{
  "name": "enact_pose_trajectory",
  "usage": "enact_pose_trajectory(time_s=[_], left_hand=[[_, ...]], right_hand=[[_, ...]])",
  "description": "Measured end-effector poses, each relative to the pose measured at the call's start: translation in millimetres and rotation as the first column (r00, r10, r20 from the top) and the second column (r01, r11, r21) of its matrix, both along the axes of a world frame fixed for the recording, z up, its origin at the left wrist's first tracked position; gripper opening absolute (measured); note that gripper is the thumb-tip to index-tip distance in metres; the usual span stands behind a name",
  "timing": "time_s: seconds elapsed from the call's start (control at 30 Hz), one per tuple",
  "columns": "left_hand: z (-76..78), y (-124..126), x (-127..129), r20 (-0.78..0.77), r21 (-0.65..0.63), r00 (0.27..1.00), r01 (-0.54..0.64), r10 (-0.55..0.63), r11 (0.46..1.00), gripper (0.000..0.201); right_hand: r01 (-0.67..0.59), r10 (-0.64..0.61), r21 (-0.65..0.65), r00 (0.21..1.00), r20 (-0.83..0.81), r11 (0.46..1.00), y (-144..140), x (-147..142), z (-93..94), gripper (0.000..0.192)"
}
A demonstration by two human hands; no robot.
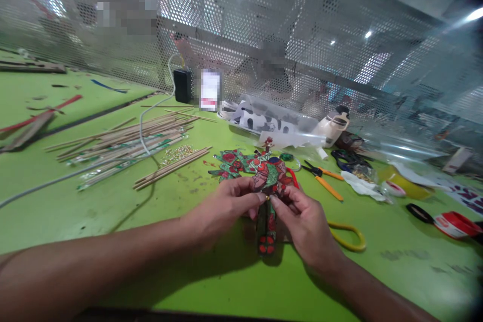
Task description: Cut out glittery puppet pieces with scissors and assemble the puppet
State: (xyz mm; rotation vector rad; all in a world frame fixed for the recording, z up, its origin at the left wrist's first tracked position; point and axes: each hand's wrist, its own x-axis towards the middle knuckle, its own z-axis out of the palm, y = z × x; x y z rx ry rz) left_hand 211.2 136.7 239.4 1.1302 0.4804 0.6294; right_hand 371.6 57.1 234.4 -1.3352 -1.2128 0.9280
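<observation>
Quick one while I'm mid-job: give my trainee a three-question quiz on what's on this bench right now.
1. True or false: both hands, left hand and right hand, pinch the puppet.
2. What lies just right of the puppet? A) orange pliers B) a hammer C) a drill
3. Fill in: the loose sticks lie to the ______ of the hands on the green table.

Key:
1. True; the fingertips of both meet at a small gold piece on it.
2. A, the orange pliers.
3. Left.
</observation>
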Motion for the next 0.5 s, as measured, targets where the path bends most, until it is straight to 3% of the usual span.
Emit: enact_pose_trajectory(time_s=[0.27,0.5], left_hand=[[-1.1,1.2,3.5,0.01,0.048,1.0,-0.008,0.007,0.999,0.041],[1.2,-1.0,3.3,0.056,0.063,0.998,0.006,-0.009,0.998,0.04]], right_hand=[[0.007,-0.01,0.043,0.997,0.078,0.999,-1.5,-1.1,2.5,0.022],[-0.006,-0.003,0.102,0.997,0.08,0.995,-4.1,-4.0,5.4,0.02]])
